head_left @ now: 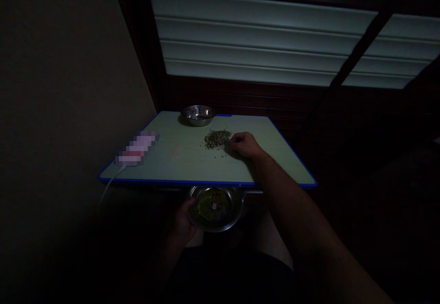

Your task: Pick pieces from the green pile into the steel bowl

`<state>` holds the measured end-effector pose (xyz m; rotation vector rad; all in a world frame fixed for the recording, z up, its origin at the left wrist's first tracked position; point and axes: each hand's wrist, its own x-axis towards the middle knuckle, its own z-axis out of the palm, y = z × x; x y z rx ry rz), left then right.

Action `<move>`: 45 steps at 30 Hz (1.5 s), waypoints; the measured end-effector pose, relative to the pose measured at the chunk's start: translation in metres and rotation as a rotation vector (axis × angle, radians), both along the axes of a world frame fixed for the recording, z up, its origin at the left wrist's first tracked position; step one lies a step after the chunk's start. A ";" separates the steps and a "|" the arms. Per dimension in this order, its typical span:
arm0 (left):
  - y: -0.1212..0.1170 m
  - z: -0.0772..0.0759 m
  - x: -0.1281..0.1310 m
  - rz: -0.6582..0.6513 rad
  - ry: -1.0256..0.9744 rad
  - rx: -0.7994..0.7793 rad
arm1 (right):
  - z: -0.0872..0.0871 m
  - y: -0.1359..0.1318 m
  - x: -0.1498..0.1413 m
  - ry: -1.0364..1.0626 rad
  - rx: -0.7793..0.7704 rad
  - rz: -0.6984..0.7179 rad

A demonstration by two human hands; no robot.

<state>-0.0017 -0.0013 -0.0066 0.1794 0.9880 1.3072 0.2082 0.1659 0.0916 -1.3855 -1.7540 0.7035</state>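
A: What are the hands doing?

B: The left hand is gripping the lower bowl by its left rim, with the thumb lying over the edge. The right hand is resting at the right side of the grains, its fingers curling together. I'm not able to tell whether they are pinching any.

A: And where are those grains lying?

B: They are spreading in a loose patch on the tabletop, right of its middle, with a few straying toward the near edge. More greenish stuff is filling the lower bowl, which is hanging just below that blue-trimmed edge, over the person's lap.

A: Is any writing showing?

B: A small white label is showing in the middle of the lower bowl, with a dark, reddish bit sitting above it. Its print is coming out too small and dim to read.

A: What about the far bowl?

B: It is standing upright near the back edge, its shiny metal catching some light.

A: And at the left?

B: A pink and white item is lying near the left edge, with a white cord trailing off the tabletop. Pixelation is hiding whatever its surface is bearing.
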 end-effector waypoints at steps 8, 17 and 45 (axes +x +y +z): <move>0.000 -0.003 -0.001 -0.007 -0.014 0.032 | -0.004 0.001 -0.001 0.034 0.042 0.096; -0.001 0.002 -0.001 -0.019 -0.026 0.006 | -0.001 -0.001 -0.002 0.080 0.037 0.104; 0.000 -0.004 -0.002 -0.016 -0.013 0.002 | 0.001 -0.004 -0.007 0.044 -0.025 0.117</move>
